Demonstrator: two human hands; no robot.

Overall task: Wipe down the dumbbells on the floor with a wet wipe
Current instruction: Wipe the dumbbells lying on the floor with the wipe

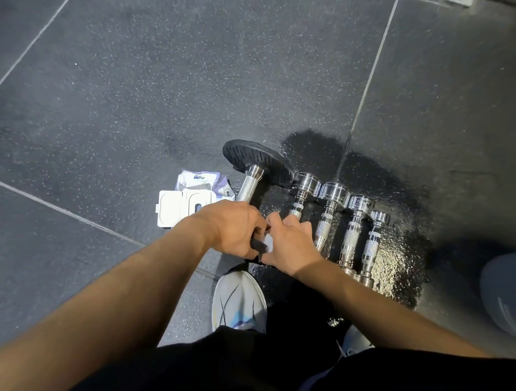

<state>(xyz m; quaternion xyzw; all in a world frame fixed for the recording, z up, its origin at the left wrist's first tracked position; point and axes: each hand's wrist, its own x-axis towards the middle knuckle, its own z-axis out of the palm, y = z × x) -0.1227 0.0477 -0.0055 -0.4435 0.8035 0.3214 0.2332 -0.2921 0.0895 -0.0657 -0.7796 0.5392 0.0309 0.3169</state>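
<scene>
A dumbbell with a black plate (pixel 256 162) and a knurled chrome handle is tilted up off the floor. My left hand (pixel 231 226) grips the near end of that handle. My right hand (pixel 289 244) holds a white wet wipe (pixel 267 243) against the dumbbell's near end, just beside my left hand. The near plate is mostly hidden under both hands. To the right, several small chrome dumbbells (pixel 327 221) lie side by side on the wet floor.
An open pack of wet wipes (pixel 188 199) lies on the dark rubber floor left of the dumbbells. A wet patch (pixel 397 248) spreads under the chrome dumbbells. My white shoe (pixel 238 301) stands just below my hands. A grey object (pixel 513 295) sits at the right edge.
</scene>
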